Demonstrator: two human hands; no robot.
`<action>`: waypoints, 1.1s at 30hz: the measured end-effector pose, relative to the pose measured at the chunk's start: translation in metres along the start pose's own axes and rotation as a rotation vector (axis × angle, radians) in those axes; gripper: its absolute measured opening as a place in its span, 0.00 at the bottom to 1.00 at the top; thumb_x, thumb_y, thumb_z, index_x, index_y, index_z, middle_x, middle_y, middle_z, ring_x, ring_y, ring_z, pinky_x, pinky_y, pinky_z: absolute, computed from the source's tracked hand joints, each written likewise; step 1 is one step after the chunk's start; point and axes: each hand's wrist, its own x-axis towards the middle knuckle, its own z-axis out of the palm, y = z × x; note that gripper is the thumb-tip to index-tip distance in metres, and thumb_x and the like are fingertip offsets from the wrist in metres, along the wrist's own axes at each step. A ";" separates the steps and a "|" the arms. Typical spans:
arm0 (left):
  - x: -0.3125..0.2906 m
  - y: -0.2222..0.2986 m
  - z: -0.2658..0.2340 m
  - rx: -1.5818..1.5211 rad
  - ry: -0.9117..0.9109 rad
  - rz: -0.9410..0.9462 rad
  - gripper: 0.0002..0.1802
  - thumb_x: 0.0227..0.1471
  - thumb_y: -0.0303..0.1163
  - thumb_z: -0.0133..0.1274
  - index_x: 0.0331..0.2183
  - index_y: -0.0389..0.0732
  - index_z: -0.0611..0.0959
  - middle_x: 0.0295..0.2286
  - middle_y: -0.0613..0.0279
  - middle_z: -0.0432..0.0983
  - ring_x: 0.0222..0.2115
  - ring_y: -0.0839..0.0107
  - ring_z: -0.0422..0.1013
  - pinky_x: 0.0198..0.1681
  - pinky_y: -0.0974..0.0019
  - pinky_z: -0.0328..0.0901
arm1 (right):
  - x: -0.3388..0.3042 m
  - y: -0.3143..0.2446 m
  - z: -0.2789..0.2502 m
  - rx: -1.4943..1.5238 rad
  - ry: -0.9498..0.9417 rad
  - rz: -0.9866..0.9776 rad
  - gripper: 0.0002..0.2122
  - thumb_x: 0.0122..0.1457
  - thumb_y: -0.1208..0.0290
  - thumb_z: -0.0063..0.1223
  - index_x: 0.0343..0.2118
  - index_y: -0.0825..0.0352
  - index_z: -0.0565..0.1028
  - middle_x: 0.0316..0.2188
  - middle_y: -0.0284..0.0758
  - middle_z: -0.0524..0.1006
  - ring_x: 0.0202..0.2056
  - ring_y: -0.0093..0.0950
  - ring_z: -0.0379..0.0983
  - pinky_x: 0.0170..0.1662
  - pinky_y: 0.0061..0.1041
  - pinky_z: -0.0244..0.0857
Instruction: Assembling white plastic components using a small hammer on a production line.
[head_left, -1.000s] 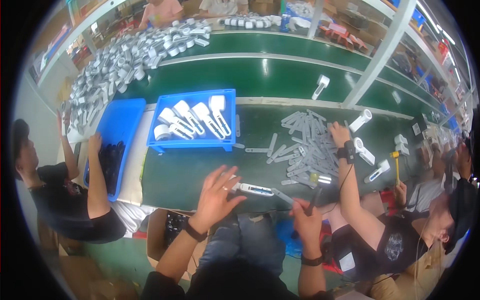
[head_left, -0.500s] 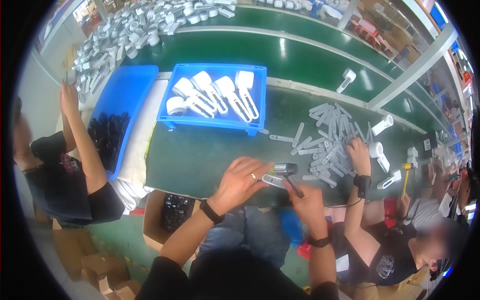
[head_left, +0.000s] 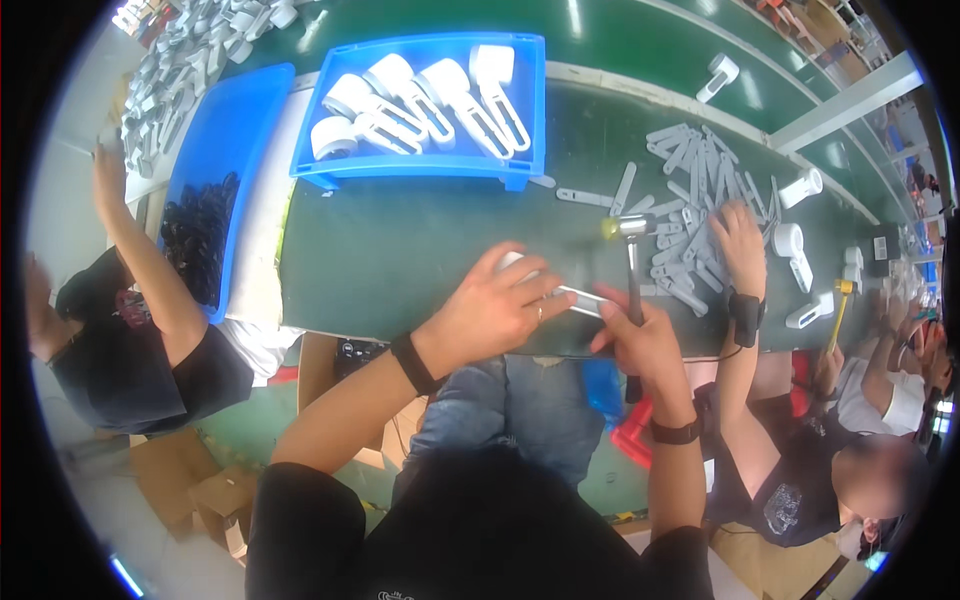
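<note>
A white plastic part with a long slotted handle lies across my two hands above the near edge of the bench. Fingers of my left hand wrap around its wider end and hide most of it. My right hand grips the dark shaft of a hammer, while its thumb and finger touch the handle's slim end. The hammer stands nearly upright, its metal head with a yellowish face up near a pile of grey flat strips.
A blue tray with several white handled parts stands ahead. Left of it is a blue bin of black pieces. A co-worker's hand reaches into the strips. More white parts and a yellow hammer are at right.
The hammer head has swung up and away from the white part, from beside my left fingers to over the bench. My left hand now covers more of the part. The view has shifted.
</note>
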 end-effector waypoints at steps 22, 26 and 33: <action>0.014 -0.008 0.005 -0.084 -0.003 0.184 0.21 0.50 0.28 0.60 0.47 0.53 0.90 0.36 0.65 0.82 0.39 0.67 0.79 0.65 0.47 0.69 | -0.078 0.034 0.010 0.244 0.159 -0.179 0.22 0.75 0.67 0.47 0.68 0.70 0.67 0.23 0.25 0.71 0.22 0.15 0.66 0.25 0.19 0.58; 0.015 -0.011 0.005 -0.089 -0.017 0.161 0.22 0.51 0.27 0.58 0.48 0.52 0.90 0.35 0.67 0.81 0.40 0.69 0.78 0.68 0.52 0.65 | -0.117 0.027 0.012 -0.166 0.234 -0.170 0.25 0.78 0.66 0.39 0.74 0.68 0.59 0.23 0.36 0.72 0.23 0.23 0.68 0.29 0.25 0.64; 0.016 -0.008 0.007 -0.098 0.003 0.162 0.21 0.51 0.27 0.59 0.48 0.53 0.90 0.34 0.67 0.81 0.39 0.68 0.78 0.68 0.52 0.65 | -0.135 0.040 0.029 -0.331 0.335 -0.273 0.26 0.77 0.68 0.41 0.74 0.66 0.58 0.25 0.46 0.72 0.25 0.31 0.72 0.32 0.32 0.66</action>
